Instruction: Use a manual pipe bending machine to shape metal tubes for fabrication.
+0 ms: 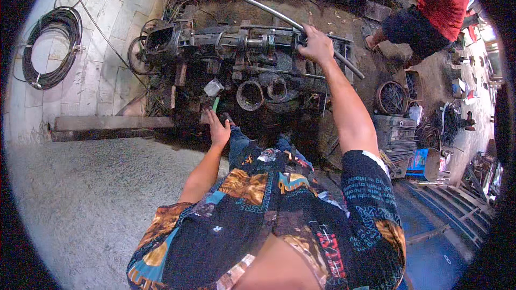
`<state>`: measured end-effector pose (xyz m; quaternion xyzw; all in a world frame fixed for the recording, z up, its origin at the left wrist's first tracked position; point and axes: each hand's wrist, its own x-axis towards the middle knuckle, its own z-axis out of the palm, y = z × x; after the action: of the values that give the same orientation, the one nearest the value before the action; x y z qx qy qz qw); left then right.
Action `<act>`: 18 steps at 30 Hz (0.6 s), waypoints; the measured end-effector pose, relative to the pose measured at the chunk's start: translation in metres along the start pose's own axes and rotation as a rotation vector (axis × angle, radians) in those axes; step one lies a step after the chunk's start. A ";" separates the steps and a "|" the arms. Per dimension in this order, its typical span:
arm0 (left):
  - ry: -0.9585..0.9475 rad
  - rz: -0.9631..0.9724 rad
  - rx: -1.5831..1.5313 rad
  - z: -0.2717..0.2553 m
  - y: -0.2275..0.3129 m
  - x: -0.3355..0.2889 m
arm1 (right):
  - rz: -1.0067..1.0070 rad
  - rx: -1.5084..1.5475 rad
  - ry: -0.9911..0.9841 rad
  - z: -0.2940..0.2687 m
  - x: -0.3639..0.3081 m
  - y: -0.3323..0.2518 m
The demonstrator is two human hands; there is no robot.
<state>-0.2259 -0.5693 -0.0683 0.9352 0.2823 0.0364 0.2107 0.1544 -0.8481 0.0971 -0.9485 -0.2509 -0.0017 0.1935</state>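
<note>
My right hand (317,45) is closed around a long grey metal rod (271,11), which slants from upper left to lower right above a dark, greasy machine (215,40). The machine's long horizontal shaft and clamps lie just beneath that hand. My left hand (217,130) is low and to the left, fingers stretched out and apart. Just beyond its fingertips is a slim green piece (216,103); whether they touch I cannot tell. A pale square container (213,87) stands past it. Two round open tins (250,95) (277,90) sit in front of the machine.
A person in a red shirt (441,2) bends over at upper right. A coil of black cable (52,48) hangs on the pale left wall. To the right are a basket of metal pieces (392,98), stacked rods (396,138) and a blue box (423,162). A beam (113,123) lies left.
</note>
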 end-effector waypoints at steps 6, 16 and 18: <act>-0.043 0.047 0.002 -0.007 -0.009 0.002 | 0.040 -0.061 0.018 0.001 0.000 -0.001; -0.123 0.127 0.057 -0.011 -0.029 0.013 | 0.023 -0.034 0.109 0.010 0.001 0.001; -0.152 0.148 0.069 -0.008 -0.033 0.017 | 0.034 -0.031 0.107 0.009 0.002 0.001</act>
<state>-0.2305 -0.5318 -0.0755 0.9602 0.1968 -0.0290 0.1960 0.1556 -0.8447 0.0884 -0.9541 -0.2238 -0.0529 0.1918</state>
